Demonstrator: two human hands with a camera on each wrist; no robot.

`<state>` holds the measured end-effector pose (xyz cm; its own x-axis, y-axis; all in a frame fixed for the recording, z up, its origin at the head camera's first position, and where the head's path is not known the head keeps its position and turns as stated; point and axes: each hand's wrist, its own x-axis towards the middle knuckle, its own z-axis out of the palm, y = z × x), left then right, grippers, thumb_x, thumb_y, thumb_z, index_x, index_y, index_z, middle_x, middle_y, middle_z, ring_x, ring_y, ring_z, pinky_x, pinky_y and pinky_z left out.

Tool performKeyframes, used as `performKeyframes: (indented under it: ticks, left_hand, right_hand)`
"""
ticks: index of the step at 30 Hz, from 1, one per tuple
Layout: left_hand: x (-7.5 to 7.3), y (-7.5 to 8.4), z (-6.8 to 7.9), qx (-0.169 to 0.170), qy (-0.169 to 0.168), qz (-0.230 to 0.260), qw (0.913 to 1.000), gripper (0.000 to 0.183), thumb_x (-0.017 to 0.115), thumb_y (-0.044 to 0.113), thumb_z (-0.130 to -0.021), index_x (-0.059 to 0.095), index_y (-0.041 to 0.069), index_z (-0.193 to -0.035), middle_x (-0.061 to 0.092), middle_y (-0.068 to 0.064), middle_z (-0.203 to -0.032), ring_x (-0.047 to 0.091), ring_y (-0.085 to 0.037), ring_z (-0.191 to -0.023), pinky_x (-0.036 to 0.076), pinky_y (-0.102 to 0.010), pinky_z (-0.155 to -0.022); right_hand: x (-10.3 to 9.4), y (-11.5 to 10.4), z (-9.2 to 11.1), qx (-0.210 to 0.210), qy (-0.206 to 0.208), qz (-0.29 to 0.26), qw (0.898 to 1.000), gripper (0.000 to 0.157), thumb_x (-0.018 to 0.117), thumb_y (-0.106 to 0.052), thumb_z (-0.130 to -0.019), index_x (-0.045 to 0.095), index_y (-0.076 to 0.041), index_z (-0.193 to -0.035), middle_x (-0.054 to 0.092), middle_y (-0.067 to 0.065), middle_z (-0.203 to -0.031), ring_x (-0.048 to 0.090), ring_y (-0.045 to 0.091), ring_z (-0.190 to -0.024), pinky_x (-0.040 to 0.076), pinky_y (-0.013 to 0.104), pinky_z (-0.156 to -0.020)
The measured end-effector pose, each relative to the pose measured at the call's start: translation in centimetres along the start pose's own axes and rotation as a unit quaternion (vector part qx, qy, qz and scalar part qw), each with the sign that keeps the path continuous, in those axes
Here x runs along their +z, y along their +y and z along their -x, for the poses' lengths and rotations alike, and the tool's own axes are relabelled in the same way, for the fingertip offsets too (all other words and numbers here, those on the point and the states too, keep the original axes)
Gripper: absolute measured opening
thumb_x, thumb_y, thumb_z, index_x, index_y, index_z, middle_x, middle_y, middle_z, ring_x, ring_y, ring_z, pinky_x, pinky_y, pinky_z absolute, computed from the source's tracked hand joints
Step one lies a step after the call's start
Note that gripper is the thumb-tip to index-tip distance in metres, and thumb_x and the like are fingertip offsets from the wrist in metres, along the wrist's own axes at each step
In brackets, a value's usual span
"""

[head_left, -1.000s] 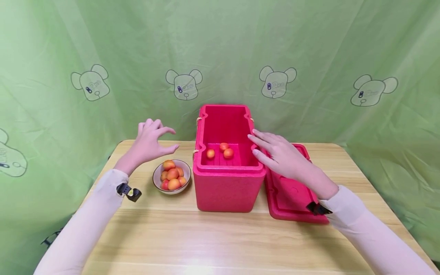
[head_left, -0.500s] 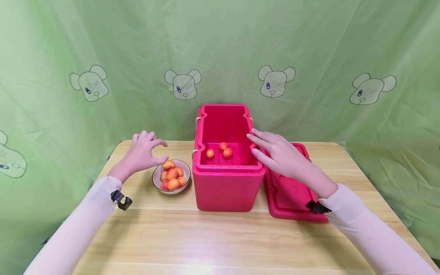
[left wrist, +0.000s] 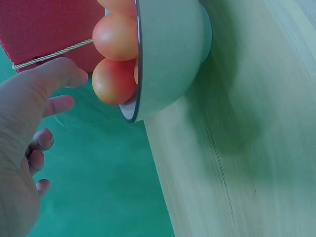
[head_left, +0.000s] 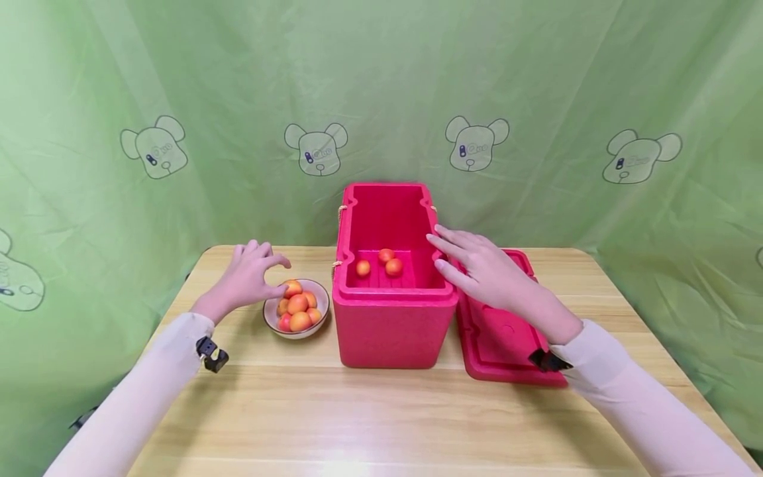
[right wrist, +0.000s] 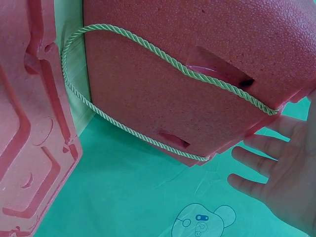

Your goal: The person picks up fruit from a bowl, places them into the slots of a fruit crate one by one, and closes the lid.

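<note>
My left hand [head_left: 244, 281] hovers at the left of a white, dark-rimmed bowl [head_left: 326, 311], thumb and index finger spread in a C. In the left wrist view, the thumb [left wrist: 64, 73] comes close to an orange-red, apricot-like fruit [left wrist: 113, 83] at the bowl's rim; nothing is gripped. Several such fruits are heaped in the bowl. Right of it stands a red foam box [head_left: 393, 334], its top uncovered, with 3 similar fruits [head_left: 393, 267] on its floor. My right hand [head_left: 491, 271] rests with outstretched fingers on the box's right rim.
A red lid [head_left: 507, 331] lies on the wooden table [head_left: 369, 417] to the right of the box, partly under my right forearm. A twisted rope handle [right wrist: 163, 54] hangs on the box's side. Behind everything hangs a green curtain [head_left: 387, 66] with bear-head prints.
My left hand has moved down and slightly left, its thumb now beside the top fruit in the bowl. My right hand has stayed on the box rim.
</note>
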<state>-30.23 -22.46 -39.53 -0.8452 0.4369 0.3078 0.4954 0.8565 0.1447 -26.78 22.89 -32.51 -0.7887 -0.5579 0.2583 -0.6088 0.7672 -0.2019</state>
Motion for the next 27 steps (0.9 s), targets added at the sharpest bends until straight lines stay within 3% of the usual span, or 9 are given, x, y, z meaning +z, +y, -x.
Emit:
performKeyframes:
  ticks: [13, 27]
  left_hand:
    - [0.4, 0.2, 0.0, 0.012, -0.047, 0.000, 0.9988, 0.045, 0.085, 0.023, -0.075, 0.073, 0.019, -0.119, 0.048, -0.004, -0.090, 0.040, -0.029, -0.099, 0.027, -0.050, -0.094]
    - [1.2, 0.5, -0.1, 0.019, -0.059, 0.006, 0.9981, 0.045, 0.087, 0.016, -0.073, 0.075, 0.019, -0.116, 0.052, -0.008, -0.092, 0.037, -0.027, -0.094, 0.024, -0.044, -0.084]
  right_hand:
    - [0.1, 0.0, 0.0, 0.001, 0.002, 0.001, 1.000, 0.061, 0.053, -0.042, -0.102, 0.039, -0.022, -0.158, 0.031, 0.005, -0.167, 0.036, 0.034, -0.150, 0.029, 0.058, -0.120]
    - [0.1, 0.1, 0.0, 0.003, 0.001, 0.001, 1.000, 0.061, 0.054, -0.042, -0.102, 0.039, -0.021, -0.158, 0.031, 0.004, -0.167, 0.036, 0.034, -0.150, 0.030, 0.058, -0.119]
